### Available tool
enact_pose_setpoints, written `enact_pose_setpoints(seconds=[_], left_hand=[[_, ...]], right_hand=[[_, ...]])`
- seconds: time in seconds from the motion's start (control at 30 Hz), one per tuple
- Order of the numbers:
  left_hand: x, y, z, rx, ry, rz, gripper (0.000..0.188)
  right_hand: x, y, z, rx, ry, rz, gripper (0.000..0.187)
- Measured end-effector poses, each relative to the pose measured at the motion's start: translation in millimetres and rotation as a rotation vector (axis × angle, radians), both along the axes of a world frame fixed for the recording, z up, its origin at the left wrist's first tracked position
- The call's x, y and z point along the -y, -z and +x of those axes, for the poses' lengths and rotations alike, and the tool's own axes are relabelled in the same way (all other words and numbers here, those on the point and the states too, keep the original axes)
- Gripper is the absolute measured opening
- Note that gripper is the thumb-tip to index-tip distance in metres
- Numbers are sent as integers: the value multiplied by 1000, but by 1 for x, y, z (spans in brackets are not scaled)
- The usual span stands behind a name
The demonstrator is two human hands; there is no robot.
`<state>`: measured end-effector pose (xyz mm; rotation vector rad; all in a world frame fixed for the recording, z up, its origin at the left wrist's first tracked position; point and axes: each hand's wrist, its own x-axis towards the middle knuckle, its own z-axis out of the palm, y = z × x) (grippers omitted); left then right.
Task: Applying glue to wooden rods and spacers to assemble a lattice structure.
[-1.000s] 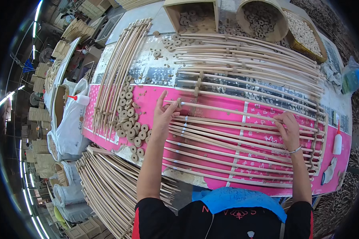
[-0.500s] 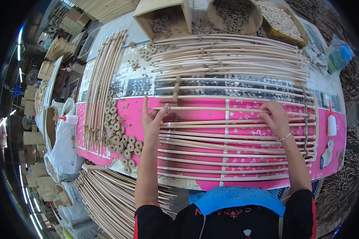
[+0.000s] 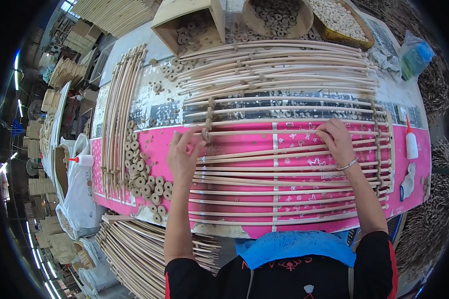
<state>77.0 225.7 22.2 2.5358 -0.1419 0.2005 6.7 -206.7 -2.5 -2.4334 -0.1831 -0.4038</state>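
A slim wooden rod [image 3: 264,132] lies across the pink cover in front of me, with a wooden ring [image 3: 205,134] at its left end. My left hand [image 3: 183,155] is beside that end, its thumb and bent forefinger apart on either side of the rod tip, near the ring. Whether a fingertip touches the ring is unclear. With fingers pinched together, my right hand [image 3: 336,142] grips the same rod right of its middle. The rods' right ends meet a column of rings [image 3: 378,144] beside an upright wooden strip [image 3: 391,149].
Loose rings [image 3: 145,180] are heaped left of the rods. A rod bundle [image 3: 122,119] lies at the left. Behind are a wooden box [image 3: 215,22], a round bowl [image 3: 304,22] and a basket [image 3: 366,44]. Red-tipped glue bottles stand at the right [image 3: 411,145] and left [image 3: 86,160].
My left forefinger, stretched away from the rod before, has bent in toward the rod's end. My right hand stays pinched on the rod. The whole view has shifted slightly.
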Motion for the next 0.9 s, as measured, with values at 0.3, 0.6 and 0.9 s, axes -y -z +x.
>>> enact_pose_setpoints(seconds=[0.3, 0.6, 0.9], left_hand=[[-1, 19, 3, 62, 111, 102, 37], [4, 18, 6, 114, 194, 22, 41], [8, 15, 1, 108, 158, 75, 41]], right_hand=[[2, 8, -2, -32, 11, 44, 16], [7, 27, 2, 83, 11, -42, 16], [4, 28, -1, 87, 58, -66, 15]])
